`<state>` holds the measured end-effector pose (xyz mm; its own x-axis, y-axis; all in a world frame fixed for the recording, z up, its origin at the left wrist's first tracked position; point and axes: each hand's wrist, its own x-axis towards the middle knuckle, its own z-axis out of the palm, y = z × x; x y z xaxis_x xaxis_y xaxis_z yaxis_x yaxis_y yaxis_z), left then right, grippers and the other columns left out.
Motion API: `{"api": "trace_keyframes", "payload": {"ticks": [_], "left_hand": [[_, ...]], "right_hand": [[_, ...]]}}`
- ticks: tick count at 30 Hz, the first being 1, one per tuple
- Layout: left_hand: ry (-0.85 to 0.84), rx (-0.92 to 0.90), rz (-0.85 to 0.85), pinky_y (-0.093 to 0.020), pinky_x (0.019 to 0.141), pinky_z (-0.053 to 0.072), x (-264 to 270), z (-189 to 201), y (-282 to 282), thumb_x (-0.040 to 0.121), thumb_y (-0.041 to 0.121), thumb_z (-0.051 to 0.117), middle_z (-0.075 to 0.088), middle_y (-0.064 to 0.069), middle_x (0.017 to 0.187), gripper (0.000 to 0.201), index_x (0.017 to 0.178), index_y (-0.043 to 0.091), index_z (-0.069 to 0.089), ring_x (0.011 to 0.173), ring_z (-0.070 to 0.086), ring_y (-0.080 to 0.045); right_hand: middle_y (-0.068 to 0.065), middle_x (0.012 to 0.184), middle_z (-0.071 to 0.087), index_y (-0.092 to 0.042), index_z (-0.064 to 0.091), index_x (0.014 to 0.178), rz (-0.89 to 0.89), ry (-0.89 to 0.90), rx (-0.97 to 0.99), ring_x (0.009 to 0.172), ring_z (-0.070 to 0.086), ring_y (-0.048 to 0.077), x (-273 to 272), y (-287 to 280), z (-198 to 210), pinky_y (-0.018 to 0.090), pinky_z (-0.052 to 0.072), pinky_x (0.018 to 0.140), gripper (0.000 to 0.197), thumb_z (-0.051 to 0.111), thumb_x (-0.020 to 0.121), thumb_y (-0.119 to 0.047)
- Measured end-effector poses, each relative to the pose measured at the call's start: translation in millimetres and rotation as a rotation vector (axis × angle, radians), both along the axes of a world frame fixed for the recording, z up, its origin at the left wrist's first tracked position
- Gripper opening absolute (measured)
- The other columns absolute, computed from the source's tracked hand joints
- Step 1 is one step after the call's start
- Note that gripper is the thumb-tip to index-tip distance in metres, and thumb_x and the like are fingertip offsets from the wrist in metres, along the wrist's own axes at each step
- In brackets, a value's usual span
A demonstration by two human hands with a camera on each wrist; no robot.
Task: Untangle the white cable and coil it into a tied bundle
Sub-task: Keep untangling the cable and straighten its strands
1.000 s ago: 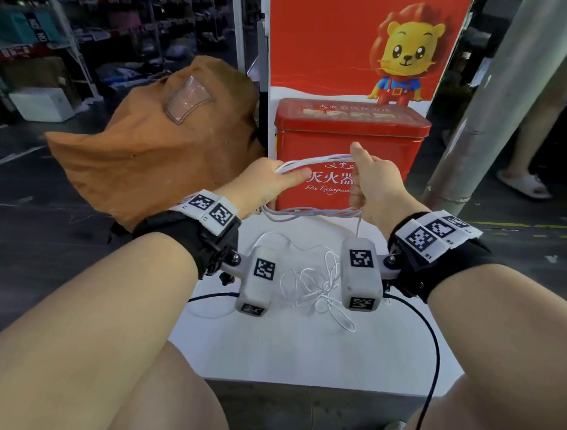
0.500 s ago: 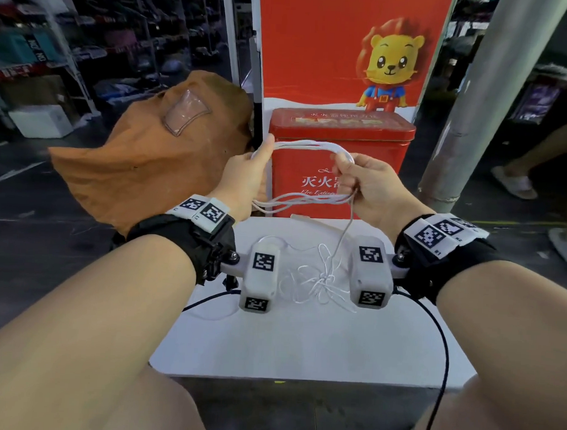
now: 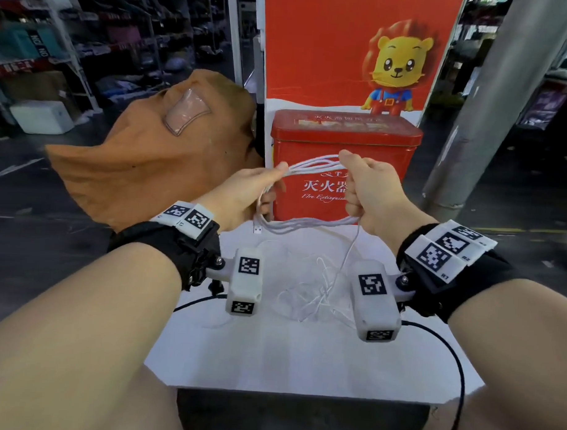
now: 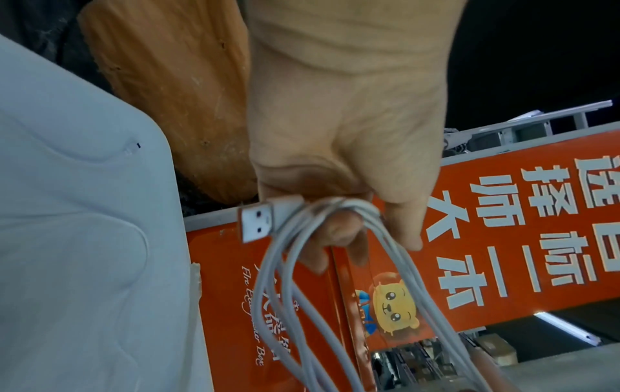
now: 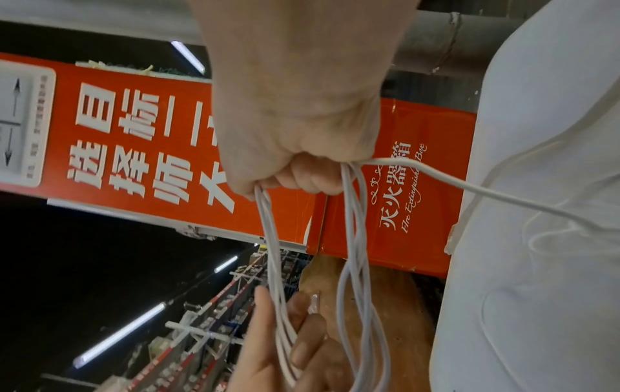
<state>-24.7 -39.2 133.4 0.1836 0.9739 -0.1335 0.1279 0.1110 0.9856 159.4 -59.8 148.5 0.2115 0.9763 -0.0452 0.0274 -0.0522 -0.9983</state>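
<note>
Both our hands hold the cable (image 3: 309, 166) up as a loose oval coil: our left hand (image 3: 244, 194) pinches one end of the loops, our right hand (image 3: 369, 192) is fisted round the other. Beyond the hands stands a red box (image 3: 344, 143), lid on, contents hidden. Below them lies the table (image 3: 303, 360), where the cable's uncoiled tail sits tangled. By our left fingers the plug (image 4: 256, 221) sticks out.

White cable (image 4: 302, 305) loops cut off at the left wrist view's bottom edge, far end hidden.
</note>
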Motion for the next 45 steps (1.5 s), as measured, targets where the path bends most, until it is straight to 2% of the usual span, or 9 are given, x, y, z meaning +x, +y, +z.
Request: {"api": "trace_keyframes", "payload": {"ticks": [7, 11, 16, 19, 24, 30, 38, 42, 45], "left_hand": [[-0.106, -0.038, -0.144, -0.019, 0.045, 0.039, 4.9, 4.4, 10.9, 0.095, 0.044, 0.048, 0.041, 0.001, 0.049, 0.042, 0.067, 0.013, 0.047, 0.042, 0.036, -0.013], [-0.123, -0.064, -0.210, -0.016, 0.035, 0.018, 12.2, 9.2, 16.5, 0.096, 0.046, 0.045, 0.027, 0.007, 0.043, 0.045, 0.062, 0.017, 0.037, 0.032, 0.022, -0.006], [-0.282, -0.013, 0.045, -0.018, 0.032, 0.010, 20.3, 13.5, 27.3, 0.096, 0.038, 0.051, 0.019, 0.009, 0.042, 0.048, 0.057, 0.023, 0.027, 0.033, 0.014, -0.006], [-0.278, 0.067, 0.222, -0.018, 0.035, 0.012, 18.4, 8.6, 33.1, 0.095, 0.029, 0.053, 0.019, 0.008, 0.041, 0.046, 0.058, 0.023, 0.026, 0.035, 0.014, -0.009], [-0.238, 0.172, 0.402, -0.018, 0.036, 0.014, 8.3, 3.2, 35.0, 0.095, 0.024, 0.051, 0.022, 0.008, 0.040, 0.046, 0.056, 0.021, 0.028, 0.034, 0.016, -0.009], [0.113, 0.269, 0.221, -0.019, 0.038, 0.019, 7.7, -10.6, 30.7, 0.091, 0.032, 0.062, 0.024, 0.002, 0.054, 0.039, 0.065, 0.020, 0.035, 0.039, 0.021, -0.009], [0.407, 0.380, -0.165, -0.025, 0.058, 0.036, 28.9, -13.2, 12.2, 0.079, 0.034, 0.077, 0.049, -0.005, 0.063, 0.042, 0.076, -0.003, 0.058, 0.054, 0.043, -0.009], [0.410, 0.404, -0.113, -0.022, 0.059, 0.039, 33.2, -14.4, 11.5, 0.086, 0.024, 0.070, 0.057, -0.016, 0.064, 0.034, 0.072, -0.005, 0.060, 0.055, 0.049, -0.008], [0.322, 0.367, 0.014, -0.021, 0.053, 0.040, 32.7, -16.0, 14.8, 0.089, 0.023, 0.067, 0.061, -0.019, 0.068, 0.031, 0.080, -0.007, 0.063, 0.050, 0.049, -0.009]], "right_hand": [[0.001, 0.051, 0.029, -0.019, 0.045, 0.059, -0.005, -0.073, 0.020, 0.041, 0.023, 0.015, -2.8, 20.7, 1.6, 0.025, 0.025, 0.043, 0.040, 0.054, 0.094, -0.034], [-0.001, 0.053, 0.028, -0.019, 0.044, 0.062, 0.007, 0.095, 0.025, 0.045, 0.023, 0.012, 5.5, 31.1, -6.1, 0.025, 0.024, 0.045, 0.038, 0.056, 0.093, -0.036], [0.004, 0.066, 0.046, -0.013, 0.051, 0.075, 0.216, 0.166, 0.046, 0.060, 0.043, 0.017, 19.6, 35.3, -37.3, 0.026, 0.042, 0.056, 0.031, 0.056, 0.093, -0.038], [0.006, 0.094, 0.063, -0.013, 0.061, 0.099, 0.412, -0.036, -0.176, 0.089, 0.060, 0.020, 27.7, 35.1, -55.1, 0.032, 0.050, 0.086, 0.031, 0.057, 0.090, -0.042], [0.011, 0.101, 0.070, -0.010, 0.062, 0.102, 0.641, -0.438, -0.333, 0.090, 0.067, 0.020, 31.5, 29.1, -66.3, 0.034, 0.056, 0.082, 0.012, 0.058, 0.091, -0.006], [0.017, 0.082, 0.069, 0.003, 0.061, 0.093, 0.287, 0.083, -0.114, 0.067, 0.071, 0.021, 22.2, 32.4, -54.6, 0.026, 0.058, 0.063, 0.007, 0.054, 0.090, 0.005], [0.018, 0.082, 0.069, 0.006, 0.058, 0.088, 0.182, 0.657, 0.077, 0.076, 0.071, 0.024, 11.3, 32.0, -28.9, 0.025, 0.058, 0.067, 0.005, 0.055, 0.091, 0.003], [0.017, 0.079, 0.069, 0.005, 0.057, 0.091, 0.181, 0.696, 0.119, 0.075, 0.071, 0.024, 12.0, 29.6, -23.1, 0.028, 0.059, 0.070, 0.007, 0.051, 0.093, 0.003], [0.012, 0.081, 0.071, -0.002, 0.062, 0.092, 0.226, 0.362, 0.080, 0.076, 0.069, 0.023, 18.6, 27.2, -25.2, 0.032, 0.059, 0.072, 0.010, 0.054, 0.094, -0.007]]}}
